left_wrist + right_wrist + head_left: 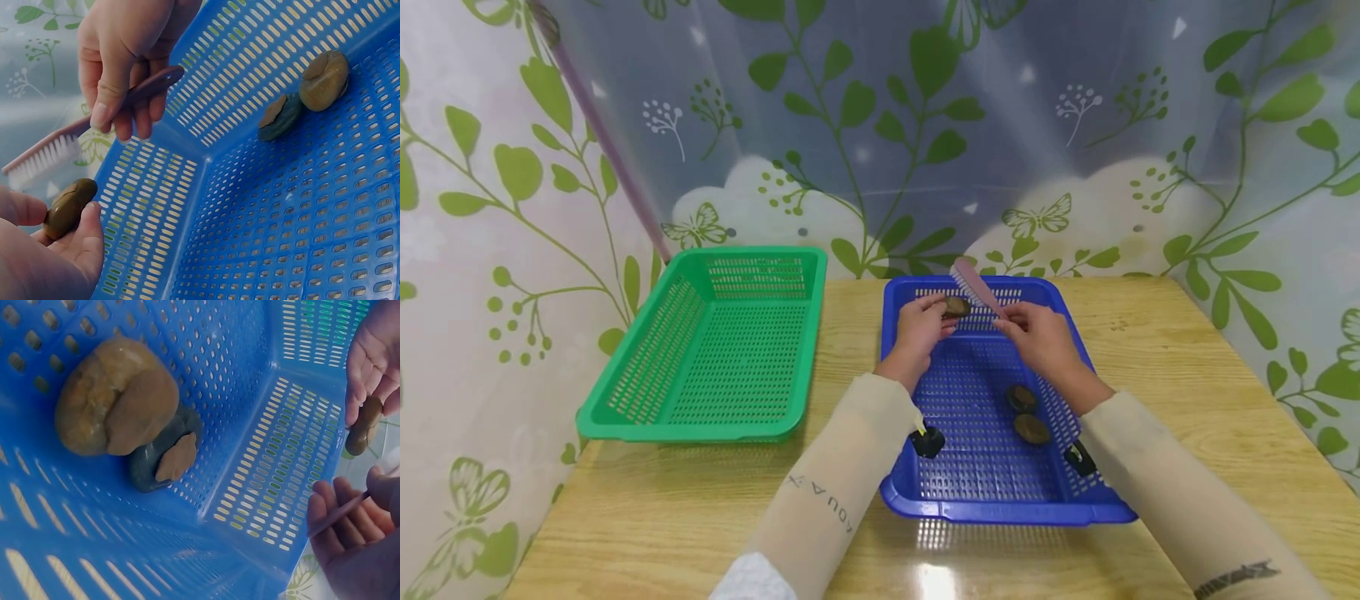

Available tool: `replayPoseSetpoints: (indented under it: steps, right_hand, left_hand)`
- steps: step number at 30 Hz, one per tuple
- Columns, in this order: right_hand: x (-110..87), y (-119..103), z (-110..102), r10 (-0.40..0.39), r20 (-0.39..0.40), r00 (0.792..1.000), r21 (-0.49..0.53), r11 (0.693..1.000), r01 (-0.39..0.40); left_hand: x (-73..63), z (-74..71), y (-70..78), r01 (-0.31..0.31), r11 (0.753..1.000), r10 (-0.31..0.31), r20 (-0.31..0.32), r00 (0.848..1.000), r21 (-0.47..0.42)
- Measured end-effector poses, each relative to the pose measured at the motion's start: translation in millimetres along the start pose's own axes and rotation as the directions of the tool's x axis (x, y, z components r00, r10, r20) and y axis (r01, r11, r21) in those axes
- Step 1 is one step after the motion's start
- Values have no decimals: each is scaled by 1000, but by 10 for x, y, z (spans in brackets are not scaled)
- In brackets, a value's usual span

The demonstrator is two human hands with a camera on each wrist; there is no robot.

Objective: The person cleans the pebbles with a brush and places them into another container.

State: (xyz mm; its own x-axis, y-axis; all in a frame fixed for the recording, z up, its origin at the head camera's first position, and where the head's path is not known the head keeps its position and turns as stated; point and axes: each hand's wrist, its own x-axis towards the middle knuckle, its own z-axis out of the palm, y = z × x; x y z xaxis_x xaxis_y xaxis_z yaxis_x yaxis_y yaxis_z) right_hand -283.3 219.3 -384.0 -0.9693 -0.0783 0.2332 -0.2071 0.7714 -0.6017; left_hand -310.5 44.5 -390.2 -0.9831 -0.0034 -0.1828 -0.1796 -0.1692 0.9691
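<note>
Over the far part of a blue basket (981, 510), my left hand (917, 333) pinches a smooth brown-green stone (70, 209) between thumb and fingers. My right hand (1041, 337) holds a pink brush (976, 286) by its handle, its white bristles turned toward the stone and a small gap apart from it. Two more stones lie on the basket floor by its right wall: a tan stone (112, 394) and a dark green stone (147, 465). Each carries a patch of brown dirt on top.
A green basket (692, 429) with slotted walls stands to the left on the wooden table (647, 517). Behind the table hangs a leaf-patterned curtain (880, 125). Black wrist-camera pieces (928, 442) hang by the sleeves above the blue basket.
</note>
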Motion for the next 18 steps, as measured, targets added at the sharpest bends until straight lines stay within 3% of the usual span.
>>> replayPoseSetpoints:
  steps: [8,13,18]
  right_hand:
    - [-17,-7,74,-91,58,994,24,996,90]
    - [-42,-14,103,-103,135,985,49,994,97]
    - [-27,-11,70,-117,168,979,9,993,117]
  left_hand:
    - [-2,-11,-44,-15,1000,15,-19,1000,15]
    - [-23,-33,-67,2,999,1,-45,999,49]
    - [3,-2,-46,-20,998,21,-29,999,54]
